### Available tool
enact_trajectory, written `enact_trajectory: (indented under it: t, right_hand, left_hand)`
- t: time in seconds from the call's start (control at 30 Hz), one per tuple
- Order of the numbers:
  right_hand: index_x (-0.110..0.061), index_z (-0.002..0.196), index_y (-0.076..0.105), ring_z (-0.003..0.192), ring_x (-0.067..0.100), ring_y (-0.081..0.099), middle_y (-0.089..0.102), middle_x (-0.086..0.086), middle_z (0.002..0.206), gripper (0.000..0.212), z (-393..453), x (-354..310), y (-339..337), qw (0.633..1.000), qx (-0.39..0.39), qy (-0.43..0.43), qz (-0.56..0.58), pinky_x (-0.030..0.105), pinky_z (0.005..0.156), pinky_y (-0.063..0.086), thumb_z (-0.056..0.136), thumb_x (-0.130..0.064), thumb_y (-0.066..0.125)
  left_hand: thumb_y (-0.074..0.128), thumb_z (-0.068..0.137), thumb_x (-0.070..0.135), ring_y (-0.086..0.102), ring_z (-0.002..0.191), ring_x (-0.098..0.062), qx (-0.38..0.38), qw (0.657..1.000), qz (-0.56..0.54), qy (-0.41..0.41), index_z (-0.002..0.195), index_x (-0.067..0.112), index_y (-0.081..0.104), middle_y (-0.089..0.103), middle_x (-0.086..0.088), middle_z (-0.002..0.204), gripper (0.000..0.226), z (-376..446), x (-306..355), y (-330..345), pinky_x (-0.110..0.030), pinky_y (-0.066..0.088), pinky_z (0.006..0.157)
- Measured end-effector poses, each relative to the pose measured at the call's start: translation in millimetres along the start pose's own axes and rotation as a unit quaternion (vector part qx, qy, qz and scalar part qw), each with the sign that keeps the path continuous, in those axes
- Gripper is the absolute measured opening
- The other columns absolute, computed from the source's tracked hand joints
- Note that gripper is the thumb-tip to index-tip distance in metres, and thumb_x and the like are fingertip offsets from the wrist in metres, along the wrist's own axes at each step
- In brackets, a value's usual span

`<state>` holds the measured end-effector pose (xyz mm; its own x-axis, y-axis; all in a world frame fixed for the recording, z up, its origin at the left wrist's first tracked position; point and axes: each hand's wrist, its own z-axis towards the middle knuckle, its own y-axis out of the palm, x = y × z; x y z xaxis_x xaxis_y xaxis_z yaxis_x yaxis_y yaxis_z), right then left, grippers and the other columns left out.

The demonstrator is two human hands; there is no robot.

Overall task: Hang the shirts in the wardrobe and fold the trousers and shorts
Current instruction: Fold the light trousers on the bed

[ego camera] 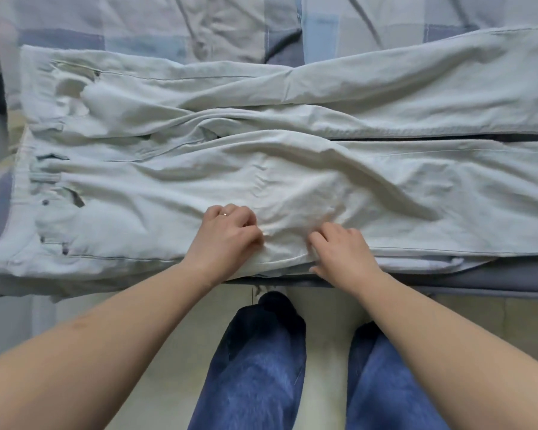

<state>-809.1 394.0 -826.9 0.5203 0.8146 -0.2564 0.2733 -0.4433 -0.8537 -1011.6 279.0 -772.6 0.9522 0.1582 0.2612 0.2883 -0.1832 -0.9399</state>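
Trousers (292,144), pale grey-green, lying flat across a bed (168,23) with a patchwork cover. Their long axis runs crosswise to the person: waistband at the left end, the 2 legs stretching away to the right and out of the picture. A narrow dark gap separates the legs to the right of the crotch; the far leg lies toward the cover's head side, the near leg along the bed's front edge.

Both hands rest on the near leg, close to its front seam and roughly midway along the visible length of the trousers. The left hand (227,235) sits on the waistband side, fingers curled and bunching a small ridge of cloth. The right hand (342,248) sits just beside it on the hem side, fingers likewise curled into the fabric, thumb at the edge of the bed. Each hand therefore holds trouser cloth in a narrow pinch; neither is spread flat.

The relation that governs the coming move, as judged here: the far leg lies directly beyond both hands, across the short axis of the trousers. Folding leg onto leg would carry the near seam away from the person, over the gap, onto the far leg. Neither hand is clearly nearer that leg. The folding itself appears not yet begun; the cloth between the hands is wrinkled.
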Motion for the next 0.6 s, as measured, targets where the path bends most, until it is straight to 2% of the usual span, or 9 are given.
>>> enact_trajectory:
  t: [0.07,0.13,0.23,0.3,0.4,0.5,0.57,0.6]
  right_hand:
    - [-0.016,0.075,0.06,0.059,0.026,0.054,0.053,0.003,0.071,0.049,-6.3,-4.2,5.9,1.0,-0.003,0.012,-0.029,0.028,0.053,0.03,0.036,-0.022,0.089]
    - [-0.016,0.077,0.06,0.059,0.025,0.053,0.052,0.002,0.071,0.049,-4.6,-2.3,6.4,0.998,0.026,0.039,-0.043,0.028,0.053,0.03,0.036,-0.013,0.086]
    - [-0.014,0.084,0.061,0.063,0.027,0.054,0.054,0.005,0.076,0.051,2.8,-1.4,6.4,0.995,0.053,0.043,-0.068,0.03,0.055,0.034,0.039,-0.012,0.086]
    - [-0.014,0.076,0.06,0.059,0.027,0.054,0.053,0.005,0.07,0.044,3.7,-5.3,11.0,0.995,0.054,0.04,-0.071,0.03,0.054,0.034,0.041,-0.009,0.086]
    - [-0.016,0.06,0.056,0.048,0.025,0.053,0.051,0.003,0.056,0.039,4.4,-6.8,23.6,0.997,0.047,0.023,-0.057,0.027,0.048,0.032,0.036,-0.002,0.085]
    - [-0.02,0.051,0.053,0.036,0.021,0.048,0.047,-0.002,0.047,0.044,-4.6,-4.3,34.0,0.998,0.016,-0.023,-0.049,0.024,0.045,0.018,0.026,-0.008,0.087]
    - [-0.022,0.05,0.053,0.034,0.019,0.046,0.046,-0.001,0.046,0.043,-17.7,-10.8,29.3,0.998,-0.01,-0.029,-0.049,0.024,0.044,0.016,0.027,-0.011,0.088]
    - [-0.021,0.055,0.055,0.04,0.02,0.05,0.05,0.0,0.052,0.038,-25.1,-15.5,23.4,0.998,-0.022,-0.025,-0.054,0.025,0.045,0.019,0.036,-0.012,0.087]
  left_hand:
    - [0.073,0.066,0.022,0.051,0.071,-0.025,-0.019,1.0,0.008,0.013,0.065,0.024,0.067,0.056,0.002,0.078,0.007,-3.1,0.4,1.7,-0.034,0.031,0.072]
    - [0.079,0.064,0.018,0.051,0.069,-0.025,-0.03,0.999,0.01,0.023,0.064,0.023,0.066,0.056,0.001,0.078,0.015,-6.4,-0.8,3.6,-0.034,0.03,0.072]
    - [0.085,0.06,0.02,0.052,0.069,-0.025,-0.025,0.999,0.028,0.012,0.072,0.022,0.065,0.058,0.001,0.081,0.024,-10.1,-4.7,6.7,-0.034,0.026,0.074]
    - [0.088,0.056,0.025,0.055,0.07,-0.026,-0.029,0.999,0.04,0.018,0.077,0.023,0.066,0.059,0.001,0.082,0.031,-10.9,-5.5,9.4,-0.034,0.026,0.074]
    - [0.086,0.059,0.023,0.053,0.066,-0.024,-0.03,0.997,0.063,0.037,0.065,0.023,0.065,0.057,0.002,0.076,0.021,-12.5,-7.2,16.8,-0.035,0.026,0.073]
    - [0.083,0.059,0.023,0.055,0.064,-0.022,-0.062,0.994,0.083,0.016,0.058,0.025,0.065,0.055,0.005,0.069,0.018,-20.7,-1.8,24.5,-0.034,0.032,0.074]
    - [0.082,0.063,0.023,0.057,0.068,-0.021,-0.092,0.992,0.092,-0.002,0.062,0.025,0.065,0.057,0.007,0.072,0.017,-32.8,5.3,25.6,-0.034,0.038,0.072]
    - [0.078,0.07,0.024,0.059,0.078,-0.021,-0.102,0.991,0.086,-0.019,0.069,0.026,0.067,0.059,0.007,0.08,0.011,-39.7,8.8,23.8,-0.033,0.037,0.075]
